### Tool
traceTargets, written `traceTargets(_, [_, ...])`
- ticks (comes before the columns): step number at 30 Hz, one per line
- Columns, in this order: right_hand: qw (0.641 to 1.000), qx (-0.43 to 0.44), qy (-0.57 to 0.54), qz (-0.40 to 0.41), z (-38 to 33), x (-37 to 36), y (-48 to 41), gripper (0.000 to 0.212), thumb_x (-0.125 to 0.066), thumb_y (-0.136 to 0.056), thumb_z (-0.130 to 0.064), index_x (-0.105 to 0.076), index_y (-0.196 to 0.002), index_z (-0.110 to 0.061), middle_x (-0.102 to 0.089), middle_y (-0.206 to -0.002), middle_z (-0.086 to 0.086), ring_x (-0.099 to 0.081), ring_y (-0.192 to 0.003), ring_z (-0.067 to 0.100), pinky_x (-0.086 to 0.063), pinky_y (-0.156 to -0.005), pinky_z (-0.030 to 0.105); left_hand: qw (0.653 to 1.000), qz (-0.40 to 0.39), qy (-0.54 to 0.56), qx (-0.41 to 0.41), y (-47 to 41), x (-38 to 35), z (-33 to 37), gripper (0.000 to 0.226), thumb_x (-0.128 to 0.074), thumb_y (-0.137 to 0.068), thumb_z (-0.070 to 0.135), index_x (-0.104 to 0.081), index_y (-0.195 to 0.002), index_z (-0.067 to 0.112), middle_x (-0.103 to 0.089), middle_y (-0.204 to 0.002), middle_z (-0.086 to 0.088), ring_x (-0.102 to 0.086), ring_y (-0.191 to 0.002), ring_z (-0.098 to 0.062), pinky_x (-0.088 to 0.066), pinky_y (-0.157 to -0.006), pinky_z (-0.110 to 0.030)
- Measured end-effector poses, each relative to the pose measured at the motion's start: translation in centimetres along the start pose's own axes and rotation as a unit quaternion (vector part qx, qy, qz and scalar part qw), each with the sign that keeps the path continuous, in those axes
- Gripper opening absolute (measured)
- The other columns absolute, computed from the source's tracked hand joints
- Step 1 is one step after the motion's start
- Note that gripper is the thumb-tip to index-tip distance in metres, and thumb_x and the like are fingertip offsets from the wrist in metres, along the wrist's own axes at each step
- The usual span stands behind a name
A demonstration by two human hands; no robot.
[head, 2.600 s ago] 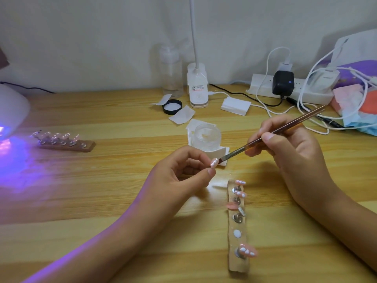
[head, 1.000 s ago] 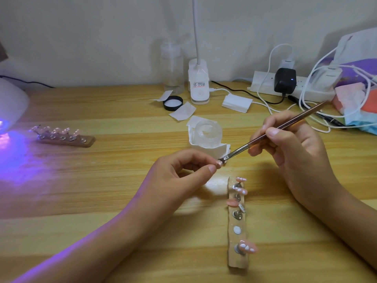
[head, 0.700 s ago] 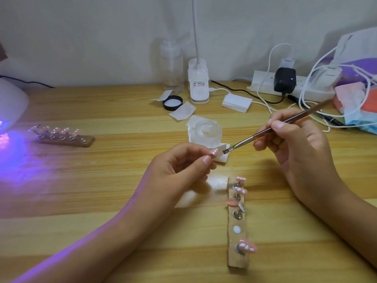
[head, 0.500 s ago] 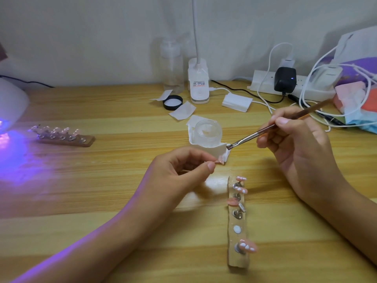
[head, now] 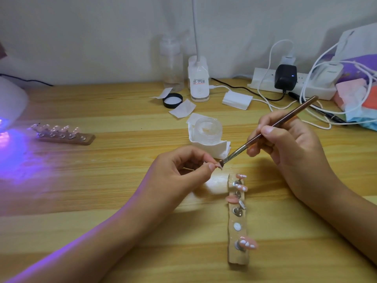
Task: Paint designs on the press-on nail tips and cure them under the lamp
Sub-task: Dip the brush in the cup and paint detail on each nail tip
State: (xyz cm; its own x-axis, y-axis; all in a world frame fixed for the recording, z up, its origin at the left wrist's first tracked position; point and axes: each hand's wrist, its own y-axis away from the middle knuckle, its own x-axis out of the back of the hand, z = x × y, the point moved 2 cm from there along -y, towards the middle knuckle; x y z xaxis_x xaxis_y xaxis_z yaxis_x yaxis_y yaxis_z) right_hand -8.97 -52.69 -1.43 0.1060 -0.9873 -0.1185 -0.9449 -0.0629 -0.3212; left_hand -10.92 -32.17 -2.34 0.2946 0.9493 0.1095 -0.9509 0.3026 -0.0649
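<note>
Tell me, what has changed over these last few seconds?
The brush lifted off the nail tip toward the jar, then came back down; its bristles touch the tip again. The left hand kept pinching the tip, the right hand gripping the brush. The near holder strip and far holder strip stayed put.

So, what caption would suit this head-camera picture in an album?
A brush in the right hand touches a nail tip pinched by the left hand, beside a holder strip.
</note>
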Motion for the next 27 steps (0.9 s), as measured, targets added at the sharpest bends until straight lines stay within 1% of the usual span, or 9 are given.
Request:
traceTargets(2, [1.0, -0.002, 0.011, 0.02, 0.09, 0.22, -0.05, 0.006, -0.062, -0.081, -0.024, -0.06, -0.085, -0.02, -0.066, -0.07, -0.001, -0.065, -0.064, 0.016, -0.053, -0.065, 0.023, 1.0, 0.0, 0.005, 0.002, -0.06, -0.04, 0.01, 0.008, -0.066, -0.08, 0.024, -0.072, -0.077, 0.027, -0.069, -0.075, 0.014, -0.053, -0.063, 0.002, -0.043, -0.061, -0.01])
traceTargets(5, [0.999, -0.007, -0.001, 0.042, 0.16, 0.62, -0.12, 0.003, -0.056, -0.087, -0.017, -0.058, -0.088, -0.017, -0.066, -0.07, -0.001, -0.066, -0.065, 0.015, -0.054, -0.065, 0.023, 1.0, 0.002, 0.003, 0.007, -0.07, -0.07, -0.06, 0.008, -0.067, -0.08, 0.026, -0.073, -0.077, 0.029, -0.068, -0.074, 0.012, -0.052, -0.062, 0.001, -0.043, -0.06, -0.011])
traceTargets(10, [0.999, -0.016, -0.037, 0.003, 0.03, 0.41, -0.19, 0.002, -0.061, -0.082, -0.023, -0.063, -0.081, -0.023, -0.064, -0.07, 0.001, -0.064, -0.064, 0.016, -0.053, -0.065, 0.023, 1.0, 0.005, 0.001, 0.007, -0.05, -0.03, -0.16, 0.007, -0.067, -0.079, 0.026, -0.073, -0.077, 0.029, -0.069, -0.075, 0.004, -0.053, -0.063, 0.0, -0.043, -0.06, -0.011])
traceTargets(13, [1.0, -0.015, -0.024, -0.01, -0.05, 0.1, -0.13, 0.006, -0.062, -0.078, -0.027, -0.063, -0.082, -0.023, -0.064, -0.07, 0.001, -0.064, -0.064, 0.016, -0.053, -0.065, 0.024, 1.0, 0.004, 0.002, 0.008, -0.09, -0.03, -0.17, 0.007, -0.067, -0.079, 0.027, -0.072, -0.075, 0.03, -0.065, -0.071, 0.009, -0.052, -0.061, 0.0, -0.043, -0.059, -0.011])
traceTargets(15, [1.0, -0.006, 0.003, -0.004, -0.1, -0.02, -0.06, 0.008, -0.064, -0.081, -0.022, -0.059, -0.086, -0.017, -0.065, -0.069, 0.0, -0.065, -0.063, 0.015, -0.053, -0.065, 0.023, 1.0, -0.001, 0.002, 0.006, -0.07, -0.02, -0.14, 0.008, -0.067, -0.079, 0.025, -0.073, -0.075, 0.029, -0.065, -0.071, 0.01, -0.051, -0.059, 0.001, -0.041, -0.057, -0.01])
traceTargets(17, [1.0, 0.006, 0.029, 0.002, -0.14, -0.15, 0.09, 0.004, -0.058, -0.086, -0.015, -0.056, -0.088, -0.014, -0.066, -0.069, 0.001, -0.066, -0.063, 0.015, -0.053, -0.066, 0.023, 1.0, -0.006, 0.004, 0.003, -0.03, -0.02, -0.11, 0.008, -0.067, -0.081, 0.024, -0.073, -0.076, 0.027, -0.068, -0.074, 0.01, -0.051, -0.06, 0.001, -0.041, -0.057, -0.009])
traceTargets(22, [0.999, 0.024, 0.029, 0.022, -0.4, 0.1, 0.25, 0.005, -0.052, -0.088, -0.013, -0.056, -0.091, -0.014, -0.066, -0.072, -0.002, -0.066, -0.068, 0.016, -0.054, -0.069, 0.024, 1.0, 0.004, 0.012, 0.009, -0.07, 0.05, -0.14, 0.006, -0.067, -0.08, 0.027, -0.072, -0.078, 0.028, -0.066, -0.073, 0.013, -0.051, -0.064, -0.003, -0.044, -0.063, -0.014])
traceTargets(25, [0.999, 0.023, -0.003, 0.026, -0.47, 0.34, 0.1, 0.01, -0.048, -0.088, -0.012, -0.057, -0.088, -0.016, -0.066, -0.073, 0.0, -0.065, -0.069, 0.016, -0.053, -0.069, 0.025, 1.0, 0.003, 0.002, -0.004, -0.06, 0.07, -0.05, 0.006, -0.066, -0.082, 0.029, -0.071, -0.083, 0.027, -0.068, -0.083, 0.003, -0.053, -0.071, -0.005, -0.045, -0.069, -0.017])
traceTargets(27, [0.999, 0.019, -0.028, 0.021, -0.46, 0.45, 0.0, 0.013, -0.046, -0.089, -0.01, -0.057, -0.087, -0.016, -0.065, -0.072, 0.001, -0.064, -0.068, 0.016, -0.052, -0.069, 0.024, 1.0, 0.002, 0.005, -0.009, -0.03, 0.1, -0.05, 0.008, -0.066, -0.083, 0.03, -0.071, -0.087, 0.025, -0.067, -0.085, -0.003, -0.054, -0.071, -0.005, -0.045, -0.069, -0.015])
